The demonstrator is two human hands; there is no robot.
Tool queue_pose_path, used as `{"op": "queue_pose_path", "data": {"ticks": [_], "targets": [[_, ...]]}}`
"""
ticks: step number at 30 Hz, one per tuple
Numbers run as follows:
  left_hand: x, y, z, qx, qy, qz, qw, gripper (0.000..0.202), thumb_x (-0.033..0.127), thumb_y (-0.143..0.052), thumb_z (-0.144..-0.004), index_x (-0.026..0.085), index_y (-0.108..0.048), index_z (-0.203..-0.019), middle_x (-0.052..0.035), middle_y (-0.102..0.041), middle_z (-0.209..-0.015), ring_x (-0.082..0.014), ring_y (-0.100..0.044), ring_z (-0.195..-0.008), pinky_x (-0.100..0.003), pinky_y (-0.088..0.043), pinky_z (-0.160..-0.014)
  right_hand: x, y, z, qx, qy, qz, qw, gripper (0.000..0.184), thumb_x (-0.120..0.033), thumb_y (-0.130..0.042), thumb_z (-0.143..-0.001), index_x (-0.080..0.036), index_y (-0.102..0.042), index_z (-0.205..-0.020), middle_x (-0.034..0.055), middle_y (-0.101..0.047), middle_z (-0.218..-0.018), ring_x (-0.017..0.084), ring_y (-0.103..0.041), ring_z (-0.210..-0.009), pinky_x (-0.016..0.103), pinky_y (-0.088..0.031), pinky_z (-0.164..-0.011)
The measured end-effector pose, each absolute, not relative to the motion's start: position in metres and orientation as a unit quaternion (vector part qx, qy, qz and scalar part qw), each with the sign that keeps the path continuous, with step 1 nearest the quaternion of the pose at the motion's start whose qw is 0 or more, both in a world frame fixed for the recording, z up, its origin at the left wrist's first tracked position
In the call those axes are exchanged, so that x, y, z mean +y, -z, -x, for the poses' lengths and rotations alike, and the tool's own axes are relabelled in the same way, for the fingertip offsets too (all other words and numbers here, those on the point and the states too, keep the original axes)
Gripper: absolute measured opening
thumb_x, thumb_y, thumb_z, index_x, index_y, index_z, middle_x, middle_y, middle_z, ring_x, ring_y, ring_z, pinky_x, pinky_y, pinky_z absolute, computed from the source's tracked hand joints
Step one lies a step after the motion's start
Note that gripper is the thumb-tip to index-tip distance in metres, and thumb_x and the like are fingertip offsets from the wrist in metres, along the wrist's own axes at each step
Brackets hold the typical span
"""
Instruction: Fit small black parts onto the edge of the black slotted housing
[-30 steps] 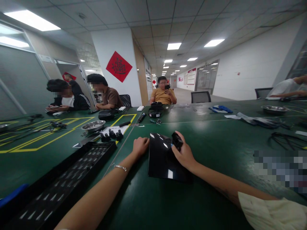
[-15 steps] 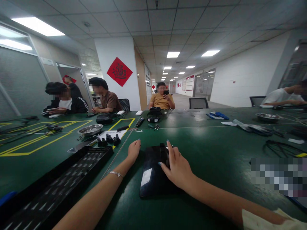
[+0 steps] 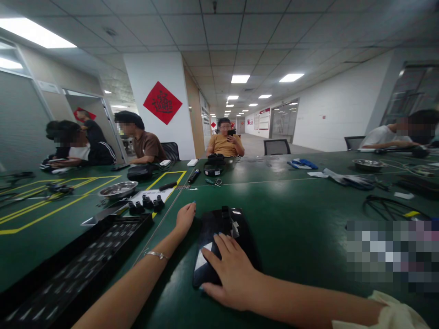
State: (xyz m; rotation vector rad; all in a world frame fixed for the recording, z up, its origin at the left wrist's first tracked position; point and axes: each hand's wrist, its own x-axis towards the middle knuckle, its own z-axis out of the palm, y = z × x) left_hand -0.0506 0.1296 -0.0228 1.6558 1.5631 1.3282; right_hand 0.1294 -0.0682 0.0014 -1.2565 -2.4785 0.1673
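Observation:
A glossy black panel [image 3: 210, 228] with rounded corners lies on the green table in front of me. Near its far edge are a small black block [image 3: 225, 214] and a silvery piece [image 3: 235, 229]. My right hand [image 3: 230, 269] rests flat over the near half of the panel, fingers spread, and covers part of it. Just left of the panel, my left hand [image 3: 186, 217] lies on the table with its fingers curled; whatever may be inside them is hidden.
On the left stands a long black tray [image 3: 103, 249] with rows of small slots. Several black cone-shaped parts [image 3: 147, 203] and a metal bowl [image 3: 120, 188] are beyond it. Farther off are black cases [image 3: 214, 165] and seated people. Cables [image 3: 387, 205] lie at the right.
My right hand has moved from the block at the panel's far end towards me and opened flat on the panel. My left hand stays beside it. The view has turned slightly right.

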Motion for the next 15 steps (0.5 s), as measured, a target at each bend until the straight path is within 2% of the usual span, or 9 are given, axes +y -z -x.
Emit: {"op": "queue_pose_path", "data": {"ticks": [3,9,12,15], "targets": [[0.127,0.021,0.050,0.578,-0.482,-0.611,0.246,0.033,0.044,-0.040,-0.073,0.019,-0.043,-0.053,0.0037,-0.041,-0.046,-0.0120,-0.040,-0.046,-0.024,-0.027,-0.048,-0.053,-0.004,-0.135,-0.889,-0.068,0.425,0.153,0.065,-0.065,-0.033,-0.081,-0.030,-0.033,-0.136,0.0150,-0.021,-0.146,0.037,-0.018,-0.132,0.052,-0.018,-0.104],[0.130,0.023,0.051,0.576,-0.482,-0.614,0.240,0.036,0.048,-0.040,-0.072,0.019,-0.042,-0.051,0.0026,-0.043,-0.047,-0.0128,-0.041,-0.047,-0.024,-0.027,-0.048,-0.036,-0.011,-0.143,-0.928,-0.011,0.359,0.099,0.048,-0.053,-0.037,-0.086,-0.038,-0.037,-0.132,0.0090,-0.026,-0.145,0.035,-0.019,-0.132,0.055,-0.018,-0.102],[0.132,0.024,0.051,0.571,-0.485,-0.618,0.238,0.037,0.048,-0.040,-0.072,0.019,-0.042,-0.050,0.0024,-0.042,-0.046,-0.0125,-0.039,-0.046,-0.024,-0.026,-0.048,-0.039,-0.012,-0.139,-0.922,-0.003,0.374,0.098,0.046,-0.050,-0.039,-0.085,-0.039,-0.039,-0.130,0.0093,-0.025,-0.146,0.037,-0.018,-0.132,0.060,-0.016,-0.099],[0.132,0.024,0.051,0.566,-0.491,-0.619,0.236,0.037,0.049,-0.041,-0.072,0.019,-0.042,-0.050,0.0025,-0.042,-0.046,-0.0124,-0.040,-0.046,-0.024,-0.027,-0.047,-0.046,-0.011,-0.130,-0.905,-0.019,0.410,0.112,0.052,-0.059,-0.036,-0.082,-0.034,-0.043,-0.128,0.0126,-0.025,-0.145,0.041,-0.016,-0.131,0.064,-0.011,-0.098]]}}
